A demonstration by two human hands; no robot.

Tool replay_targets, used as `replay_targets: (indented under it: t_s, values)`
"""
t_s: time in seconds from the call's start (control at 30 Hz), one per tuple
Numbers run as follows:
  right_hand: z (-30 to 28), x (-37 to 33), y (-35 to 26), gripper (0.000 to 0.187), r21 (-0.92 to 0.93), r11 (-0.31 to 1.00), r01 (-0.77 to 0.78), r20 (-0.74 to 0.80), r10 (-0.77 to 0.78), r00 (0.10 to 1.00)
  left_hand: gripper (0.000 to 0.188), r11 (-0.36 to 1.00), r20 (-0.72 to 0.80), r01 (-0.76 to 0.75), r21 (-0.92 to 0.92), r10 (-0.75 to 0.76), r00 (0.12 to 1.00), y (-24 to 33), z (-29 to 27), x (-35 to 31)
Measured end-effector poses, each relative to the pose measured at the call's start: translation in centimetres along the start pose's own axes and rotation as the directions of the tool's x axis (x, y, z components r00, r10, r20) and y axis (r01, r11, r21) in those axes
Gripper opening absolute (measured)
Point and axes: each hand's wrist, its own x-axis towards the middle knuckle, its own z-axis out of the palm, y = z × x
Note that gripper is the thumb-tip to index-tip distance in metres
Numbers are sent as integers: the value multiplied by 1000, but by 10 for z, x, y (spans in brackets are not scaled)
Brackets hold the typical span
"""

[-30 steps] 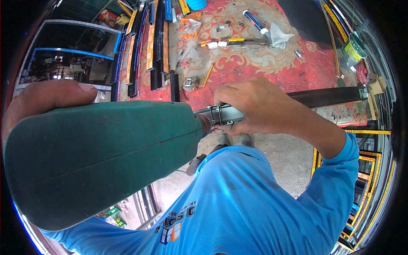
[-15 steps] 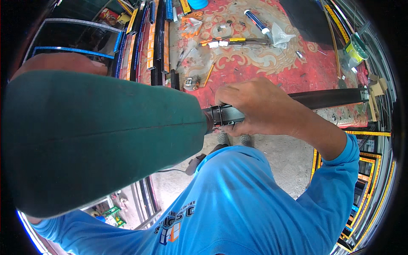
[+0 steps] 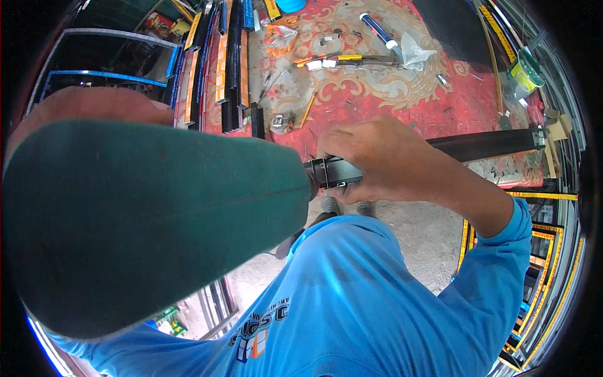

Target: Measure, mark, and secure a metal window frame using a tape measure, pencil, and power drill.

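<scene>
A large dark green tapered tool (image 3: 163,220) fills the left side, very near the camera. My left hand (image 3: 94,105) is closed round its far side, with most fingers hidden behind it. The tool's narrow end meets the open end of a long black metal profile (image 3: 490,144), where grooves and a pale inner face show. My right hand (image 3: 396,157) grips this profile close to that end, thumb on the near side and fingers on the far side. Whatever lies at the exact contact point is too small to make out.
A red patterned carpet (image 3: 377,94) covers the work surface. On it lie a blue sealant tube (image 3: 380,31), a pencil (image 3: 308,110), a tape measure (image 3: 281,124) and work gloves (image 3: 281,39). Black profiles (image 3: 232,69) stand at the left; a green bucket (image 3: 526,70) is at the right.
The green tool has tilted, its wide end lower and its narrow end slightly further right. My left hand has shifted with it. My right hand and the profile stay almost in place.
</scene>
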Motion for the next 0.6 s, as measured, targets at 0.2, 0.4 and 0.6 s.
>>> replay_targets:
  t_s: [0.2,0.4,0.6]
  values:
    - [-1,-1,-1,39,0,1000,6,-6,-6,1000,94,1000,-6,1,-17,-1,1000,0,1,-2]
    - [-1,-2,-2,46,23,998,57,3,-57,998,95,1000,21,-1,-31,2,1000,1,4,-3]
    - [0,-3,-2,44,-8,998,63,-1,-63,998,95,999,10,-2,-46,3,1000,2,8,-4]
